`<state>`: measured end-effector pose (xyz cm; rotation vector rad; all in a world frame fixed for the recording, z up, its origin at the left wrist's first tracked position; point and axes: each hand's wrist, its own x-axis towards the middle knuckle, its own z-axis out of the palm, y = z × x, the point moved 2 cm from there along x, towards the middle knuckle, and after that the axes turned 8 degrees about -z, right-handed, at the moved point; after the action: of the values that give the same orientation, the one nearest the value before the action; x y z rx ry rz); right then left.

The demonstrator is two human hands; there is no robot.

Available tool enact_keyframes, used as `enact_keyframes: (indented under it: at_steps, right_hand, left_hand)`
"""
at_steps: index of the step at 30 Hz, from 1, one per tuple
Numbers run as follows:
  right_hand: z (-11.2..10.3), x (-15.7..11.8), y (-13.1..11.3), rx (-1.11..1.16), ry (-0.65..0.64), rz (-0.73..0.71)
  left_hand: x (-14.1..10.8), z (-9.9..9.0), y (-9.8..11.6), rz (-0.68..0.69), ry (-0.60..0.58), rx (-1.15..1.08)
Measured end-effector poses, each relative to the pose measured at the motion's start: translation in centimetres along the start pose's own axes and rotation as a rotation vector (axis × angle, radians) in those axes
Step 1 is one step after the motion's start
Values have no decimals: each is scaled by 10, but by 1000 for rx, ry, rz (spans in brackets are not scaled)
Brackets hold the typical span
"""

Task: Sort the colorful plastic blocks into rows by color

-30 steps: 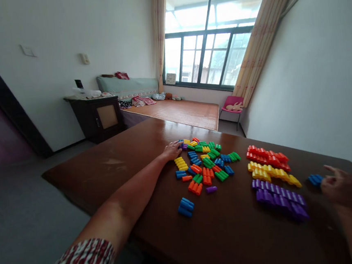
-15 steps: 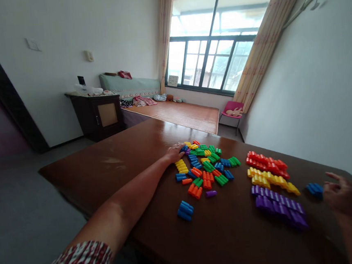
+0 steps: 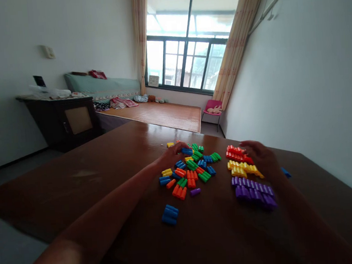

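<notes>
My left hand [image 3: 174, 153] is at the far side of a mixed pile of plastic blocks, its fingers closed around a blue block [image 3: 186, 151] made of joined tubes. Green blocks [image 3: 193, 164], orange blocks [image 3: 192, 178] and a single purple block [image 3: 195, 192] lie in the pile below it. Slightly blurred, my right hand [image 3: 260, 156] hovers over the right ends of the red row [image 3: 237, 154] and the yellow row [image 3: 243, 168]. Its fingers look apart, with nothing visible in them. A purple double row [image 3: 253, 191] lies nearer me. Beyond my right wrist, a blue block [image 3: 286, 172] is partly hidden.
Another blue block group [image 3: 170, 214] sits apart on the brown table [image 3: 222, 234], nearer me. Past the table are a low bed [image 3: 162, 112], a dark cabinet [image 3: 70, 120] at left and a pink chair [image 3: 212, 106] by the right wall [image 3: 312, 75].
My right hand has moved left and away from me, from beside the blue block to the red and yellow rows. My left hand now shows a blue block in its fingers. The view has turned right.
</notes>
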<state>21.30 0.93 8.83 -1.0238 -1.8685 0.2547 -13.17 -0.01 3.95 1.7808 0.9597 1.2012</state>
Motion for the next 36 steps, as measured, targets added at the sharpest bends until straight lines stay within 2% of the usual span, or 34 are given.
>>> enact_keyframes:
  at_steps: [3, 5, 8, 11, 13, 14, 15, 17, 19, 20, 22, 23, 25, 27, 32, 36]
  right_hand:
    - [48, -11, -48, 231, -317, -66]
    - [72, -22, -66, 354, -410, -62]
    - [93, -36, -78, 529, -455, -37]
    - [95, -32, -77, 641, -438, 29]
    - [81, -16, -60, 644, -344, 78]
    - [67, -6, -44, 620, -249, 99]
    - [48, 3, -23, 574, -124, 117]
    - [-4, 11, 32, 410, 204, 161]
    - [-61, 0, 96, 113, 499, 237]
    - [-87, -12, 126, -36, 569, 302]
    - [-125, -42, 179, -271, 622, 468]
    - [-137, -57, 199, -366, 606, 553]
    - [-146, -80, 223, -486, 520, 704]
    - [-142, -90, 228, -541, 423, 749]
    - [-119, -83, 205, -589, 349, 541]
    - [-113, -85, 202, -589, 321, 482]
  left_hand:
    - [-10, 24, 27, 128, -46, 53]
    - [-17, 32, 37, 166, -68, 109]
    - [-24, 41, 44, 155, -63, 139]
    - [-23, 43, 44, 109, -16, 146]
    - [-20, 34, 40, 63, 25, 178]
    - [-18, 26, 36, 42, 66, 208]
    - [-15, 14, 30, 18, 115, 246]
    - [-11, -17, 14, -18, 262, 305]
    - [-9, -50, -7, -72, 401, 349]
    - [-8, -65, -18, -107, 441, 375]
    - [-10, -89, -38, -162, 512, 418]
    - [-11, -97, -47, -193, 523, 433]
    - [-13, -106, -61, -251, 524, 475]
    - [-14, -107, -70, -286, 500, 505]
    - [-12, -101, -78, -300, 394, 519]
    - [-14, -97, -78, -311, 361, 574]
